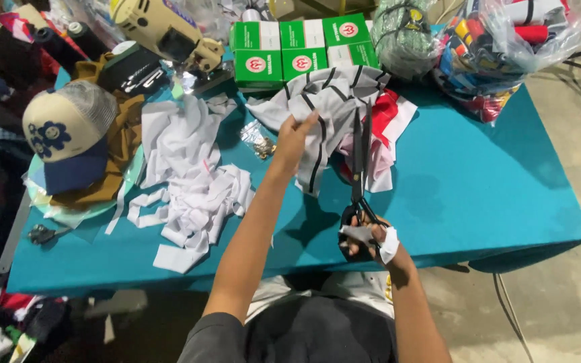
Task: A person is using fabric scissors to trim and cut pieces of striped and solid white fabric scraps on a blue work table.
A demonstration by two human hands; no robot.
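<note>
My left hand (292, 142) grips a grey fabric piece with black stripes (334, 101), holding it up over the teal table (479, 181). My right hand (370, 236), with white tape on its fingers, holds long black scissors (358, 158) by the handles. The blades point up and away, lying against the striped fabric's right side. Red and pink cloth (384, 128) lies under the striped piece.
A heap of white fabric strips (193, 181) lies to the left. A beige and navy cap (68, 134) rests on brown cloth. Green boxes (297, 50), a cream electric cutter (163, 30) and a bag of thread spools (499, 40) line the far edge.
</note>
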